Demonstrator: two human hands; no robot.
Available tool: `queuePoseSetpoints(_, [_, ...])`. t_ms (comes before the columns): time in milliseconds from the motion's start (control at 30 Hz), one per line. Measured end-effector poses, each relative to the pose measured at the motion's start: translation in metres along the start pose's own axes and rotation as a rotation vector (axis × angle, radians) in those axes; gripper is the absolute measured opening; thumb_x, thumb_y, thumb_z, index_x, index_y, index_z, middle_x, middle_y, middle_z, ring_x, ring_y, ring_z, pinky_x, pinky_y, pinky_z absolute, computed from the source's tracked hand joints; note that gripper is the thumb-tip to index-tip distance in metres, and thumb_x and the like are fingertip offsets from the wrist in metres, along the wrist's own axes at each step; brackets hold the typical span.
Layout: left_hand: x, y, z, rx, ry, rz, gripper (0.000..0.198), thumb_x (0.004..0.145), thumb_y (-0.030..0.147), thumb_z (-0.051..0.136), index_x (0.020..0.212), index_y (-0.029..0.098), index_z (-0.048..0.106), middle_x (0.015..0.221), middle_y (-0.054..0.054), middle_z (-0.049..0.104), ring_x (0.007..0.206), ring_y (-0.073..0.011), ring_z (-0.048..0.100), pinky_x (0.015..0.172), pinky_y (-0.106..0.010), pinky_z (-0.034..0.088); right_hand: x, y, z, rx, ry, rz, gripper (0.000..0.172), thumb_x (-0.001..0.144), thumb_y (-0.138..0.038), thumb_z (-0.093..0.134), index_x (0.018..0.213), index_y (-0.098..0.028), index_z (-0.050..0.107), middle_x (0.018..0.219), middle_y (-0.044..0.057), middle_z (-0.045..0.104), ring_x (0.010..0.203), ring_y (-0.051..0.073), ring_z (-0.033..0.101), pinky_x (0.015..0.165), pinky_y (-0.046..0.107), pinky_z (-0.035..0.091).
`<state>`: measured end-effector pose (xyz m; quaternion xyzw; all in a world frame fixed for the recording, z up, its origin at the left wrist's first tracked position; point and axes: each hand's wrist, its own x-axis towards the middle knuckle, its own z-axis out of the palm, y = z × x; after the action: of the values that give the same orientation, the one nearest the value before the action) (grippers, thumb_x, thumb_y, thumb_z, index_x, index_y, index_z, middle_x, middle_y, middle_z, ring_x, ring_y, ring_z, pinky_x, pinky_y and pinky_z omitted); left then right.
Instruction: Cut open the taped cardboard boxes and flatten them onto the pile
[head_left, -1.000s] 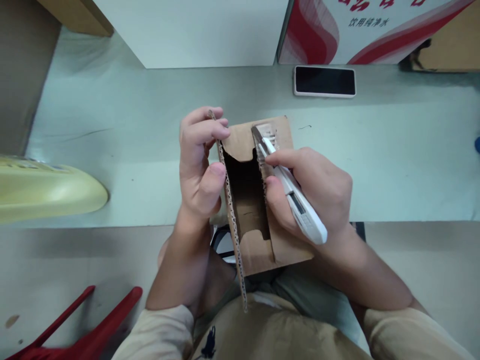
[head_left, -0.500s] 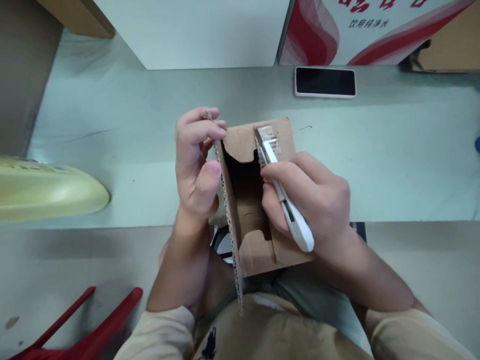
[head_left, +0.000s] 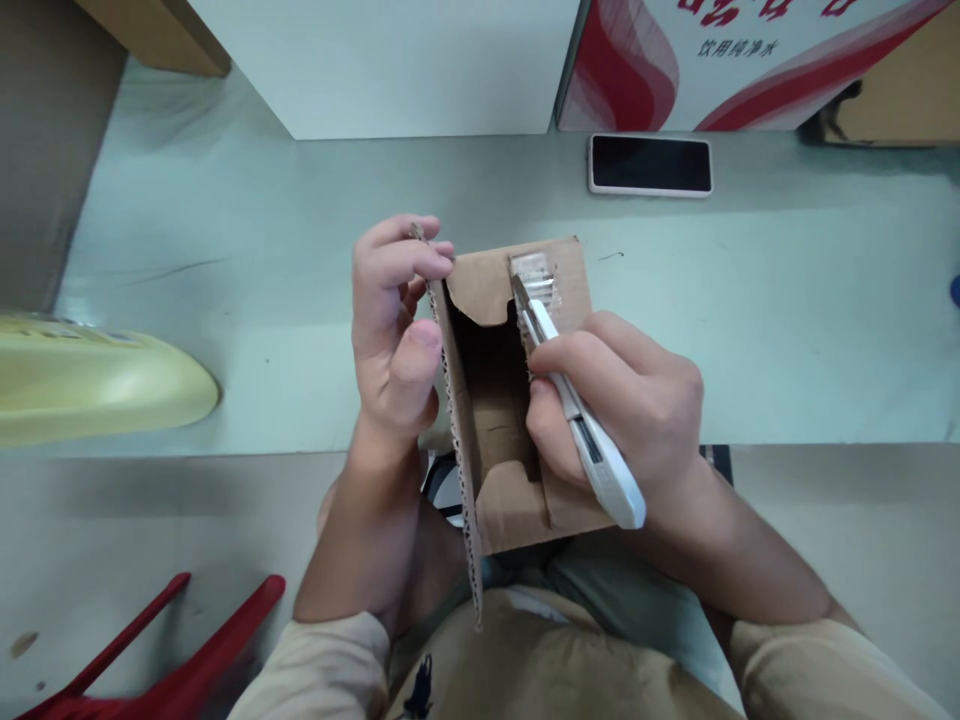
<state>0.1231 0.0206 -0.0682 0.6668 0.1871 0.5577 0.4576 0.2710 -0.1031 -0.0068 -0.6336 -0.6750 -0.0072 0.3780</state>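
A small brown cardboard box (head_left: 491,420) is held over my lap at the table's front edge, its top open. My left hand (head_left: 394,325) pinches the box's left flap, fingers wrapped over its corrugated edge. My right hand (head_left: 622,400) is closed round a white utility knife (head_left: 581,420). The knife's blade tip rests on the right flap beside a patch of clear tape (head_left: 534,272) at the box's far edge.
A black phone (head_left: 649,164) lies on the pale green table (head_left: 262,270) behind the box. A white box (head_left: 390,60) and a red and white carton (head_left: 720,60) stand at the back. A yellow object (head_left: 97,380) lies at the left, a red chair (head_left: 187,650) below.
The knife slid a little back toward me along the right flap, and the box's left flap shifted slightly. My left hand kept its grip.
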Motion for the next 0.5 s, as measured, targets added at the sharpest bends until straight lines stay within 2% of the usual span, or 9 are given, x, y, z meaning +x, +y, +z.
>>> queuePoseSetpoints(133, [0.001,0.008,0.005,-0.033,0.079,-0.091,0.026,0.095,0.053,0.065,0.112,0.036,0.074,0.125,-0.006,0.062,0.125,-0.0300,0.062,0.104,-0.049,0.050,-0.002,0.002,0.001,0.107,0.242,-0.005,0.008,0.090,-0.021,0.061,0.096,-0.027,0.063,0.077,0.001,0.061,0.063,0.015,0.055,0.057,0.032,0.045])
queuePoseSetpoints(267, [0.004,0.013,0.000,0.037,0.094,-0.122,0.030,0.090,0.064,0.068,0.105,0.039,0.073,0.117,-0.002,0.066,0.121,-0.0299,0.064,0.102,-0.054,0.052,-0.002,0.024,0.007,0.102,0.396,0.093,0.010,0.096,-0.037,0.063,0.102,-0.029,0.059,0.073,-0.002,0.057,0.059,0.015,0.053,0.059,0.033,0.045])
queuePoseSetpoints(333, [0.006,0.014,-0.004,0.073,0.109,-0.144,0.031,0.086,0.068,0.070,0.099,0.039,0.072,0.113,-0.001,0.067,0.121,-0.0304,0.065,0.106,-0.056,0.052,-0.001,0.044,0.013,0.081,0.395,0.216,0.025,0.101,-0.052,0.056,0.103,-0.028,0.058,0.071,-0.003,0.056,0.055,0.015,0.053,0.059,0.033,0.045])
queuePoseSetpoints(400, [0.008,0.014,-0.007,0.082,0.133,-0.166,0.034,0.084,0.071,0.071,0.092,0.037,0.068,0.111,-0.001,0.066,0.118,-0.0304,0.067,0.108,-0.056,0.052,-0.002,0.067,0.021,0.056,0.314,0.340,0.039,0.102,-0.063,0.047,0.107,-0.026,0.057,0.074,-0.001,0.062,0.058,0.017,0.059,0.062,0.034,0.047])
queuePoseSetpoints(500, [0.009,0.013,-0.009,0.036,0.180,-0.191,0.038,0.083,0.069,0.074,0.088,0.031,0.066,0.112,-0.003,0.065,0.116,-0.0293,0.068,0.107,-0.051,0.051,-0.007,0.098,0.034,-0.112,0.114,0.438,0.037,0.098,-0.056,0.051,0.109,-0.023,0.062,0.077,0.003,0.068,0.065,0.022,0.062,0.063,0.035,0.043])
